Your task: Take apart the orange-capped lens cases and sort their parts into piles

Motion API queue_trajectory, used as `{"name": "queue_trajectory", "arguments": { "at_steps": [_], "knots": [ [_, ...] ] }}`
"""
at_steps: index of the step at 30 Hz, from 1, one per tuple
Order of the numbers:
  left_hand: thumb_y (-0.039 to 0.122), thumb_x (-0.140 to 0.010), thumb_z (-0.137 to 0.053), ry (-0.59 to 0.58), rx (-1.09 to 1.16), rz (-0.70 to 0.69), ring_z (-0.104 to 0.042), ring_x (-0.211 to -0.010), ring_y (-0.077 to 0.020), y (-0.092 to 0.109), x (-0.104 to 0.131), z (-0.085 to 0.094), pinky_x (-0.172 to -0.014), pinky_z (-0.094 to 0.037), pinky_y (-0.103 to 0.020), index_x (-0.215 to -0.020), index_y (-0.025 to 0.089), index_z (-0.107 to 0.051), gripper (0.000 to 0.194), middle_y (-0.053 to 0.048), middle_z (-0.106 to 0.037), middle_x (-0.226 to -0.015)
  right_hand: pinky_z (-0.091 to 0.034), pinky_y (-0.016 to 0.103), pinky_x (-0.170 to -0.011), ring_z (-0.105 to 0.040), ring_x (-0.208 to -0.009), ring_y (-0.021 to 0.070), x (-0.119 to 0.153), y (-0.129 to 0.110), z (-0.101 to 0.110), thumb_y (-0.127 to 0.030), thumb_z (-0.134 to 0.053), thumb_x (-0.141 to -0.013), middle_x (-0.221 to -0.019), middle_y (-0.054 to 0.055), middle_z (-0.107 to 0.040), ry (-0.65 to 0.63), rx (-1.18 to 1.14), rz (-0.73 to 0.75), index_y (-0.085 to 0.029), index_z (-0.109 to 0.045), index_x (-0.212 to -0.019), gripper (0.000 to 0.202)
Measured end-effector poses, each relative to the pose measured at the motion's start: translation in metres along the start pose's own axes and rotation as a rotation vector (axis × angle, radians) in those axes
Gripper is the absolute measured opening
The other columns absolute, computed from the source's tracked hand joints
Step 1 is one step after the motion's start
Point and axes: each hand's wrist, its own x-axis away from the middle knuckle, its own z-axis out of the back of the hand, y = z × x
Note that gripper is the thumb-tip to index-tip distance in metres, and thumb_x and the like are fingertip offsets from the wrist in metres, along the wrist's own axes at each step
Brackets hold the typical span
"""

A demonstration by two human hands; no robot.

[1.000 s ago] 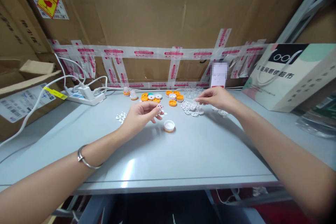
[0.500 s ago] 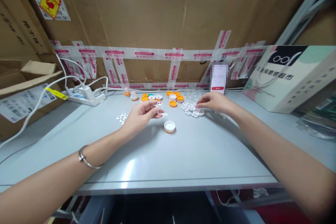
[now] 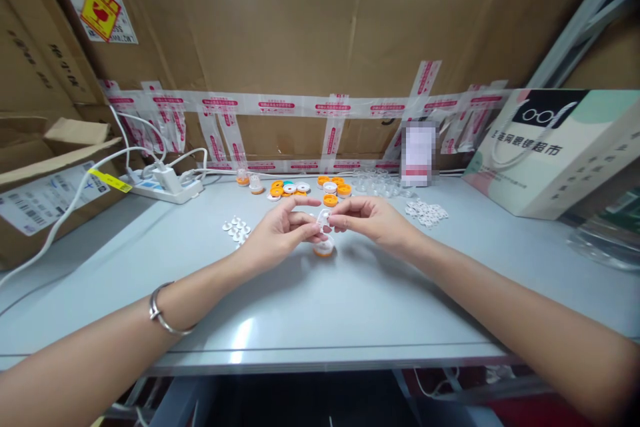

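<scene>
My left hand [image 3: 285, 230] pinches a small white openwork plastic piece [image 3: 323, 219] between thumb and fingers. Thumb and forefinger of my right hand [image 3: 373, 220] close on a tiny white plastic part at that piece; its exact shape is too small to tell. Just below the fingertips stands a round white cup with an orange base [image 3: 324, 249], its top partly covered by the fingers. Small white pegged parts [image 3: 235, 230] lie left of my left hand. Beyond my right hand is a pile of small white pieces [image 3: 427, 212].
Orange and white discs [image 3: 287, 189] and orange rings [image 3: 331, 200] lie at the back, near clear plastic cups [image 3: 383, 181]. A phone [image 3: 419, 153] leans on the cardboard. At left are a power strip [image 3: 170, 183] and an open carton [image 3: 55, 187]; at right, a paper bag [image 3: 530, 153].
My right hand has moved left from the pile of white openwork pieces to my left hand. My left hand has shifted right and slightly down, over the white cup.
</scene>
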Motion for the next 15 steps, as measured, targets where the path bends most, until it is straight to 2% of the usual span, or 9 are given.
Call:
{"name": "queue_trajectory", "arguments": {
  "at_steps": [2,4,7,10,11,12,15],
  "knots": [
    [0.023,-0.079,-0.060,-0.001,-0.015,-0.009,-0.064,-0.084,-0.0164,-0.001,0.000,0.000,-0.084,-0.048,-0.036,-0.113,0.017,-0.043,0.039,-0.004,-0.066,-0.086,-0.045,0.026,-0.071,-0.056,-0.068,0.0102,-0.001,-0.005,0.008,-0.032,-0.065,-0.069,-0.074,0.000,-0.064,0.007,0.013,-0.011,-0.016,-0.063,-0.074,0.017],
    [0.023,-0.078,-0.060,0.011,-0.065,-0.019,-0.061,-0.093,-0.0181,-0.002,0.000,0.001,-0.087,-0.046,-0.037,-0.113,0.017,-0.043,0.039,-0.007,-0.064,-0.097,-0.044,0.026,-0.070,-0.055,-0.068,0.0101,-0.001,-0.013,0.027,-0.035,-0.064,-0.069,-0.075,0.001,-0.063,0.040,0.085,-0.025,-0.016,-0.062,-0.075,0.020],
    [0.025,-0.079,-0.058,0.025,-0.151,-0.033,-0.057,-0.100,-0.0200,-0.001,0.001,0.002,-0.087,-0.045,-0.038,-0.113,0.017,-0.043,0.037,-0.010,-0.061,-0.105,-0.043,0.028,-0.069,-0.055,-0.071,0.0129,0.004,-0.021,0.083,-0.040,-0.065,-0.066,-0.079,0.002,-0.063,0.127,0.350,-0.093,-0.018,-0.064,-0.079,0.026],
    [0.028,-0.081,-0.056,-0.003,-0.205,-0.040,-0.057,-0.098,-0.0199,-0.002,0.001,0.002,-0.085,-0.046,-0.037,-0.111,0.017,-0.046,0.033,-0.010,-0.061,-0.103,-0.040,0.030,-0.064,-0.054,-0.069,0.0158,0.015,-0.015,0.148,-0.037,-0.066,-0.064,-0.076,0.006,-0.063,0.250,0.705,-0.348,-0.017,-0.064,-0.073,0.022],
    [0.029,-0.082,-0.055,-0.013,-0.220,-0.038,-0.057,-0.098,-0.0197,-0.002,0.001,0.003,-0.085,-0.046,-0.037,-0.110,0.017,-0.048,0.032,-0.009,-0.061,-0.103,-0.039,0.030,-0.062,-0.052,-0.066,0.0154,0.018,-0.010,0.165,-0.035,-0.065,-0.065,-0.071,0.006,-0.061,0.254,0.774,-0.433,-0.016,-0.064,-0.069,0.019],
    [0.029,-0.082,-0.054,-0.021,-0.234,-0.035,-0.057,-0.098,-0.0194,-0.003,0.001,0.003,-0.085,-0.046,-0.036,-0.109,0.017,-0.049,0.030,-0.009,-0.060,-0.103,-0.038,0.030,-0.061,-0.050,-0.062,0.0142,0.022,-0.005,0.178,-0.033,-0.062,-0.067,-0.066,0.005,-0.059,0.199,0.787,-0.489,-0.016,-0.064,-0.067,0.017],
    [0.030,-0.083,-0.053,-0.032,-0.267,-0.031,-0.056,-0.098,-0.0188,-0.004,0.001,0.004,-0.085,-0.046,-0.035,-0.108,0.017,-0.050,0.029,-0.008,-0.059,-0.104,-0.037,0.028,-0.056,-0.046,-0.054,0.0114,0.029,0.009,0.196,-0.027,-0.057,-0.070,-0.058,0.003,-0.054,0.089,0.758,-0.598,-0.017,-0.062,-0.062,0.014]
  ]
}}
